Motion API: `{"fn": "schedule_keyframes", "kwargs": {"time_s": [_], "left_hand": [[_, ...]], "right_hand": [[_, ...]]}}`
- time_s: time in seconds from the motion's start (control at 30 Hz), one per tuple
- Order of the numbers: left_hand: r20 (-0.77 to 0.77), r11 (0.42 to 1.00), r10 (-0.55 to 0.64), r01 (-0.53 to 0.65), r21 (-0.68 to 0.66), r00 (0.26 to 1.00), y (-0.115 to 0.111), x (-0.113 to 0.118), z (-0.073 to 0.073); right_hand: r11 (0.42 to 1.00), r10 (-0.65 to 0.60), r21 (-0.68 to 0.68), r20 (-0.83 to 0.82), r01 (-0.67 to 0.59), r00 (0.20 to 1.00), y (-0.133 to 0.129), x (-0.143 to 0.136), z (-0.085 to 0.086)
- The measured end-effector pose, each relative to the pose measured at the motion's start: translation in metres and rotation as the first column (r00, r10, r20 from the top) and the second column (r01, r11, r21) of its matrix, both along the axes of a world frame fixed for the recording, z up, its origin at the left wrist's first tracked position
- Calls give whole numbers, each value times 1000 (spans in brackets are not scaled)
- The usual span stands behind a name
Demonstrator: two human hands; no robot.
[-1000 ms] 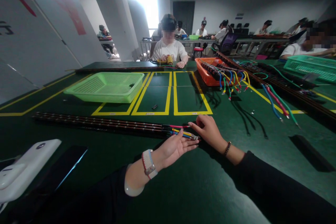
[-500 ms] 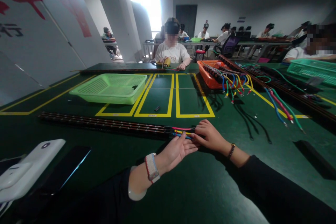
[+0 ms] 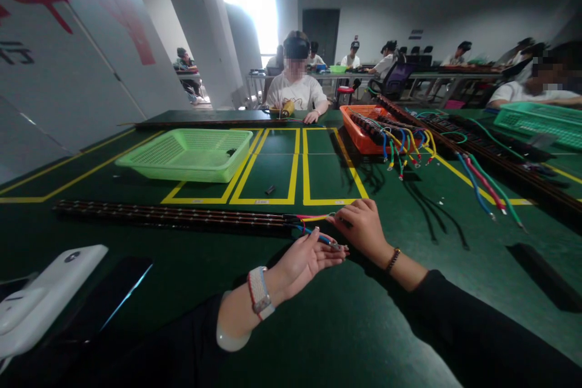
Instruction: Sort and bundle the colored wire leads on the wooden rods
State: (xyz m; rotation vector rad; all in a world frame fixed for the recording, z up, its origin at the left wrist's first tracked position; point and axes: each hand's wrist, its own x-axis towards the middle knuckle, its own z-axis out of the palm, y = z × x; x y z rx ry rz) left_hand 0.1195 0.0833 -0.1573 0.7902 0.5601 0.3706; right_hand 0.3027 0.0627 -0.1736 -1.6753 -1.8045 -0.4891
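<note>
Head view: Green tabletop (image 3: pixel 336 336) spreads at six o'clock from the palm-up left hand (image 3: pixel 309 260), thumb on a blue lead (image 3: pixel 324 239), and the right hand (image 3: pixel 362 227), fingers pinching a yellow lead (image 3: pixel 316 219). Slim, dark, coppery-lined strips (image 3: pixel 182 215) run toward nine, a gap short of the lime basket (image 3: pixel 204 173) at ten.

Yellow lines (image 3: pixel 318 201) mark the green table (image 3: pixel 386 339). On it lie long dark strips (image 3: pixel 182 216) at left, a light-green basket (image 3: pixel 191 171) beyond them, an orange basket (image 3: pixel 354 134) far right, and a dark bar (image 3: pixel 543 276) near right.
</note>
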Motion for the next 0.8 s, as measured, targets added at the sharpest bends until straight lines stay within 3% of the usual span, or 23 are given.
{"fn": "schedule_keyframes", "kwargs": {"time_s": [0.33,0.47,0.63,0.8], "left_hand": [[-13,999,17,-18,-33,1000,-2,0,8],[34,999,4,-3,-45,999,0,-1,5],[92,998,19,-13,-55,996,2,-2,-2],[67,997,37,-32,-70,997,3,0,-2]], "right_hand": [[988,143,-66,64,-138,988,-7,2,0],[984,178,19,35,-179,983,-12,1,4],[943,298,76,236,-323,925,-19,-3,9],[940,292,75,330,-333,898,-17,-6,9]]}}
